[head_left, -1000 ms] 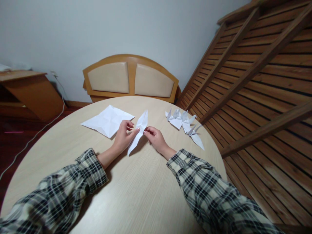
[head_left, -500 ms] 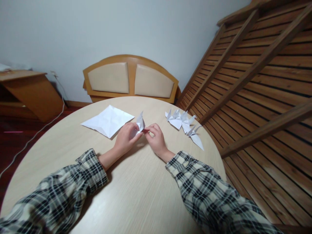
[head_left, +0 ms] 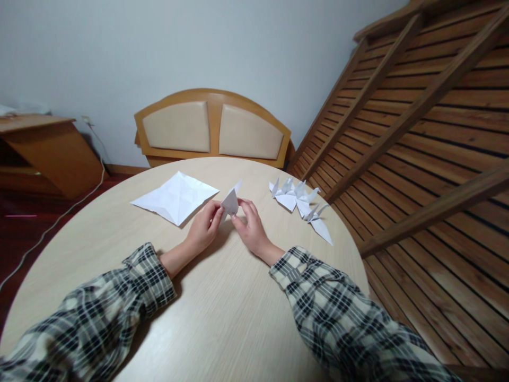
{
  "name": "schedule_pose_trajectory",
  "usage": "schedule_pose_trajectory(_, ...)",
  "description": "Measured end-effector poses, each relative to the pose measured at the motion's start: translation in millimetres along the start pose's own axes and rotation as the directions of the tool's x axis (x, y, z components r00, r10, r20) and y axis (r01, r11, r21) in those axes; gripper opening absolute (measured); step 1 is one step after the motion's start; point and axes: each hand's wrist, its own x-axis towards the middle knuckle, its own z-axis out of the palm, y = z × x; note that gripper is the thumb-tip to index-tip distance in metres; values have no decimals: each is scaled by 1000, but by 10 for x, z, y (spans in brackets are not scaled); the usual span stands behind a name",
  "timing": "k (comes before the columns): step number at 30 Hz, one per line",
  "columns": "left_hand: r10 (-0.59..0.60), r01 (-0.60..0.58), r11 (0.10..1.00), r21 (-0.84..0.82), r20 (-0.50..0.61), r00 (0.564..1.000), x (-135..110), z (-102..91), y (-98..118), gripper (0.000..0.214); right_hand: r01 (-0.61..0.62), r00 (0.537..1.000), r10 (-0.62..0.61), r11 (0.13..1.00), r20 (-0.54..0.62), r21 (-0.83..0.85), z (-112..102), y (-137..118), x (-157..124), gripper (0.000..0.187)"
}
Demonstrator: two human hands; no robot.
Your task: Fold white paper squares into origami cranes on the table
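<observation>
A small folded white paper piece (head_left: 231, 201) stands between both hands above the round pale wooden table (head_left: 222, 318). My left hand (head_left: 205, 227) pinches its left side with closed fingers. My right hand (head_left: 248, 226) pinches its right side, fingers curled onto the paper. Both forearms wear plaid sleeves and rest on the table.
A creased white paper sheet (head_left: 175, 197) lies flat to the left of the hands. Several finished white paper cranes (head_left: 302, 204) sit to the right near the table's edge. A padded wooden chair back (head_left: 212, 127) stands behind the table. Slatted wooden boards (head_left: 417, 132) lean at right.
The long narrow paper shape was folded up into a short compact piece. Both hands drew closer together around it and now hold it upright.
</observation>
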Motion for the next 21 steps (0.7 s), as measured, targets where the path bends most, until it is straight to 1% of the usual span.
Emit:
schedule_pose_trajectory(3, -8, 8, 1000, 6, -14, 1000, -2, -4, 8, 13, 2, 999, -3, 1000, 52, 23, -13, -12, 5, 27)
schedule_pose_trajectory(6, -30, 30, 999, -19, -27, 999, 1, -8, 13, 11, 0, 999, -2, 999, 42, 47, -21, -36, 19, 26)
schedule_pose_trajectory(11, -47, 44, 995, -91, -30, 998, 8, -9, 9, 12, -2, 999, 1, 1000, 35, 27, 5, -49, 23, 34)
schedule_pose_trajectory(16, -40, 38, 991, -126, -15, 999, 10, 3, 5, 12, -39, 999, 38, 999, -31, -23, 42, -77, 13, 34)
schedule_pose_trajectory(21, -74, 68, 988, -135, -40, 996, 10, 1, -13, 12, -57, 995, 57, 998, -87, 5, 41, -64, 25, 40)
